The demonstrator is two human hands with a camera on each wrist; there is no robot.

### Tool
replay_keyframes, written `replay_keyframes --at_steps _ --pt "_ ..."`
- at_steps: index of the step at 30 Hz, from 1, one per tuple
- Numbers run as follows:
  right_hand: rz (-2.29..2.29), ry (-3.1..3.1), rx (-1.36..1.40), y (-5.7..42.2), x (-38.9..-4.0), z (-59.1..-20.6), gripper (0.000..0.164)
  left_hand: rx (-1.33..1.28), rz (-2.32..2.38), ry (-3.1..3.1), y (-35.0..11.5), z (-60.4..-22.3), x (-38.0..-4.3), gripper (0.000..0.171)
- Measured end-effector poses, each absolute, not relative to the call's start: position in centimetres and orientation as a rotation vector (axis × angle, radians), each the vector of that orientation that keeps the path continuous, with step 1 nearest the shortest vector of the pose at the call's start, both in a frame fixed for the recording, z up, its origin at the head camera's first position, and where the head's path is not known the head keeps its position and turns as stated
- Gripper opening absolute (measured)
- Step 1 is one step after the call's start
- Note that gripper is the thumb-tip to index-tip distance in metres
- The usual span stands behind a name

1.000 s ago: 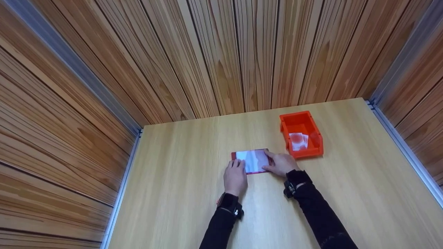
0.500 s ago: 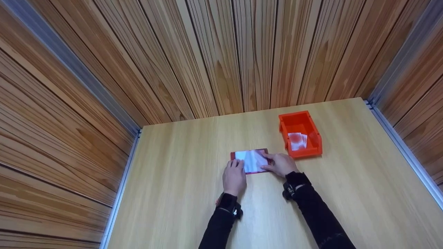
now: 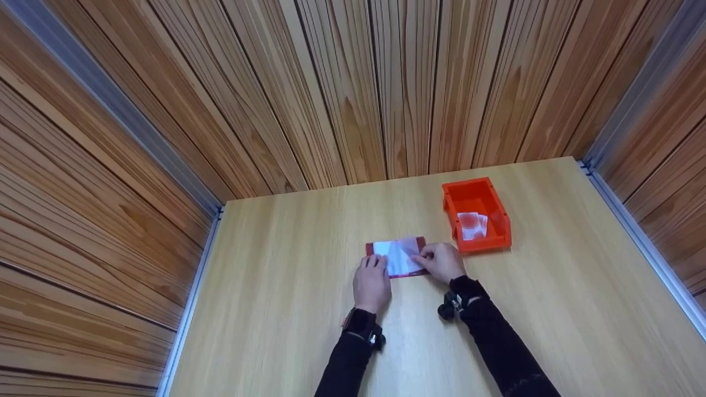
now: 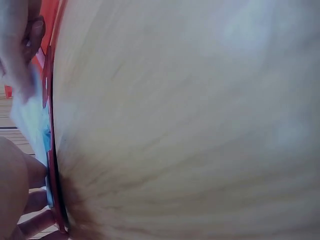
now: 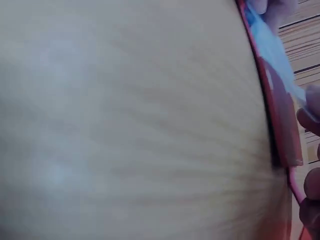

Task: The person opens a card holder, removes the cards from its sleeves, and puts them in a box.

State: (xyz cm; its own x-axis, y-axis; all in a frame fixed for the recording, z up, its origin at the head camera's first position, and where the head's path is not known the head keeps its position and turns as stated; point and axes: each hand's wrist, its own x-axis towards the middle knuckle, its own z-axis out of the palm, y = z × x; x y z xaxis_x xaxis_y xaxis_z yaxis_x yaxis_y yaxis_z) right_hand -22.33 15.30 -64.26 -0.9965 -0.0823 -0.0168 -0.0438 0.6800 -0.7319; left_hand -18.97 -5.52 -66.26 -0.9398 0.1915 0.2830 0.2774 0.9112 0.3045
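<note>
A thin flat rectangle with red edges [image 3: 421, 242] lies on the table, mostly covered by a whitish, see-through sheet [image 3: 394, 255]. My left hand [image 3: 372, 284] rests its fingers on the rectangle's near left part; in the left wrist view those fingers [image 4: 37, 200] reach its edge. With thumb and forefinger my right hand [image 3: 445, 263] pinches the sheet near its right end. In the right wrist view the sheet [image 5: 275, 55] slopes up from the red rectangle [image 5: 285, 122] to the right fingertips [image 5: 312, 107]. The right end of the rectangle shows bare red.
Beyond the right hand stands an orange-red plastic bin [image 3: 471, 190] holding several small whitish squares [image 3: 471, 226] with a reddish round mark. A wood-plank wall [image 3: 353, 99] closes off the back of the table [image 3: 276, 298], and metal rails [image 3: 190, 298] run along its sides.
My right hand has drawn its fingertips together on the sheet and shifted slightly left, lifting the sheet's right end and baring the red beneath. The left hand stays on the rectangle.
</note>
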Motion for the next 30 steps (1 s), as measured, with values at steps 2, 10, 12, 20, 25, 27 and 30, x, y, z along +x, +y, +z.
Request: replay_keyframes --at_steps 2,10,12,20,25,27,30 --pt "-1.329 2.802 -0.106 15.1 -22.4 -64.3 0.016 -0.335 -0.543 -2.857 -5.7 -66.1 -19.0 0.030" --pt "-1.487 2.645 -0.237 13.5 -22.3 -64.5 0.030 -0.251 -0.906 -2.791 -6.6 -66.0 -19.0 0.046" --pt "-1.438 2.625 -0.267 13.0 -22.1 -64.5 0.033 -0.260 -0.996 -2.730 -6.8 -66.1 -19.0 0.049" --pt "-0.992 2.799 -0.454 11.8 -21.5 -64.6 0.035 -0.352 -0.851 -2.784 -6.9 -66.5 -19.1 0.048" --pt "-0.922 2.800 -0.462 11.5 -21.4 -64.5 0.036 -0.400 -0.690 -2.830 -7.0 -66.9 -19.1 0.041" --pt "-0.909 2.790 -0.452 11.6 -21.3 -64.4 0.037 -0.397 -0.684 -2.847 -7.0 -66.9 -19.1 0.041" --pt "-0.890 2.785 -0.462 11.7 -21.3 -64.4 0.038 -0.376 -0.711 -2.888 -7.0 -66.8 -19.1 0.041"
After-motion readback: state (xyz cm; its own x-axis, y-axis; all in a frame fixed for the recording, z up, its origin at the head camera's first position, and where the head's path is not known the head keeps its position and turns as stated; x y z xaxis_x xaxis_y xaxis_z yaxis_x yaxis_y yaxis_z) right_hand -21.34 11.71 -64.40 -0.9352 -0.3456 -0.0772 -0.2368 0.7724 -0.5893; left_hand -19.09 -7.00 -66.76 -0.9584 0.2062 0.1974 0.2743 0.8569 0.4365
